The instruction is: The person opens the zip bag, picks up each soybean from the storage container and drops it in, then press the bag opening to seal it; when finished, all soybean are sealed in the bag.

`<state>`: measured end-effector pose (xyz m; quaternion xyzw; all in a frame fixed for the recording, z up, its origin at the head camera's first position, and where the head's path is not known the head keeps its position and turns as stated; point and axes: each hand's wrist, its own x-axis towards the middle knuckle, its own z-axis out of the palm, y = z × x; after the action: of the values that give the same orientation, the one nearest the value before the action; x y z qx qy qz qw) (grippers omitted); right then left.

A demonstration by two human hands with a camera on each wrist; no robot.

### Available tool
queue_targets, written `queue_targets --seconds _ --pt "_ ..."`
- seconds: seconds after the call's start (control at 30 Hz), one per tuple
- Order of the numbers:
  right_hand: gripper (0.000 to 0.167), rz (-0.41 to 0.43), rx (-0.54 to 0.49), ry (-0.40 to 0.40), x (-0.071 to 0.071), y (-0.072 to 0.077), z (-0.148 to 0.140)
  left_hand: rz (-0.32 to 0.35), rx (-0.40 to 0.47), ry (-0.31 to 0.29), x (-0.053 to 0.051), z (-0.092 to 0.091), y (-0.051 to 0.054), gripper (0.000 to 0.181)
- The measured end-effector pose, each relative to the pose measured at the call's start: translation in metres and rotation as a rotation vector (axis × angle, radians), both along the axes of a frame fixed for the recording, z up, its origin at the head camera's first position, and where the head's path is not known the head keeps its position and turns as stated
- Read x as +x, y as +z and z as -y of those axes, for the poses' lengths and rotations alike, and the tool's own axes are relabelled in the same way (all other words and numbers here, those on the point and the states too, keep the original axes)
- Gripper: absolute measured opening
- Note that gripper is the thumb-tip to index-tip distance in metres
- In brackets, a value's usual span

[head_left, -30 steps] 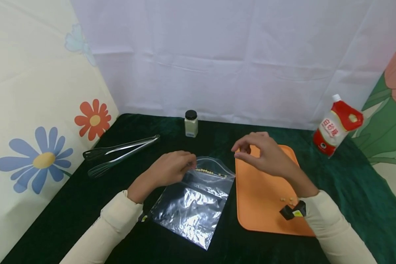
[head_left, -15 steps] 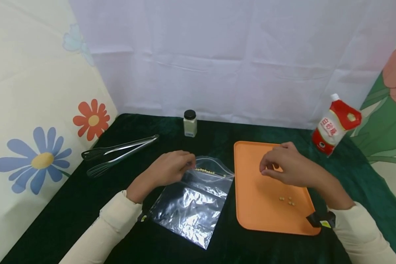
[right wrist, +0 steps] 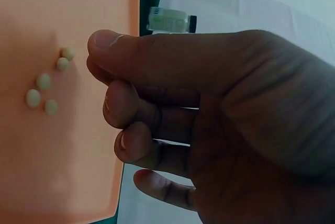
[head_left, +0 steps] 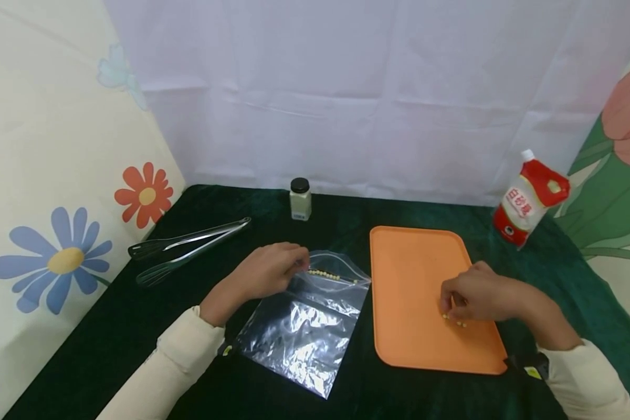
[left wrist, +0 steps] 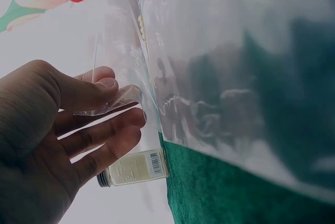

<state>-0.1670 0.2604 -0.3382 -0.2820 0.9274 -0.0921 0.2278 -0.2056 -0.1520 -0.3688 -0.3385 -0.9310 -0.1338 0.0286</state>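
Note:
A clear zip bag [head_left: 307, 326] lies on the green cloth, several small yellow beads [head_left: 324, 273] in a row near its mouth. My left hand [head_left: 265, 271] pinches the bag's upper left edge between thumb and finger; the left wrist view shows this hand [left wrist: 78, 124] with the film [left wrist: 123, 97] in it. My right hand [head_left: 488, 294] is low over the orange tray [head_left: 415, 291], beside several pale beads [head_left: 460, 324]. In the right wrist view the hand [right wrist: 157, 98] has curled fingers, thumb tip near the index, a small gap from the beads [right wrist: 43, 81], and nothing visible held.
Metal tongs [head_left: 189, 248] lie at the left. A small jar with a black lid [head_left: 300, 200] stands behind the bag. At the back right is a red and white pouch [head_left: 527, 201]. A white cloth [head_left: 346, 99] hangs behind the table.
My right hand has moved right and down from the tray's upper left to the loose beads, its fingers lower over them. The left hand keeps its hold on the bag.

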Motion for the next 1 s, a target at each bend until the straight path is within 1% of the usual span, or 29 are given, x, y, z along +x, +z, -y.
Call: queue_targets --seconds 0.07,0.23,0.4,0.53,0.6,0.7,0.8,0.9,1.0 --pt "0.012 0.004 0.006 -0.003 0.000 -0.003 0.000 0.003 -0.001 0.002 0.000 0.000 0.000 0.019" --pt "0.014 -0.025 0.025 0.002 -0.002 -0.008 0.001 0.003 -0.008 0.008 0.001 -0.001 0.001 0.019" --pt "0.018 -0.032 0.030 -0.021 -0.003 -0.014 0.004 -0.004 -0.009 0.002 0.001 -0.001 0.001 0.020" --pt "0.018 -0.042 0.018 -0.007 -0.003 -0.016 0.006 0.007 -0.007 -0.003 0.001 0.000 0.001 0.020" --pt "0.017 -0.069 -0.003 0.014 -0.004 -0.016 0.007 0.008 -0.007 -0.004 0.001 0.000 0.001 0.020" --pt "0.015 -0.134 -0.070 0.046 -0.006 -0.016 0.007 0.001 -0.007 -0.004 0.001 0.000 0.001 0.019" --pt "0.011 -0.192 -0.179 0.077 -0.007 -0.015 0.009 -0.004 -0.004 -0.006 0.001 0.000 0.000 0.019" --pt "0.004 -0.219 -0.293 0.075 -0.008 -0.012 0.013 -0.005 -0.002 -0.007 0.001 0.000 0.000 0.019" --pt "0.007 -0.246 -0.405 0.057 -0.008 -0.008 0.019 -0.008 -0.004 -0.007 0.001 0.000 0.001 0.019"
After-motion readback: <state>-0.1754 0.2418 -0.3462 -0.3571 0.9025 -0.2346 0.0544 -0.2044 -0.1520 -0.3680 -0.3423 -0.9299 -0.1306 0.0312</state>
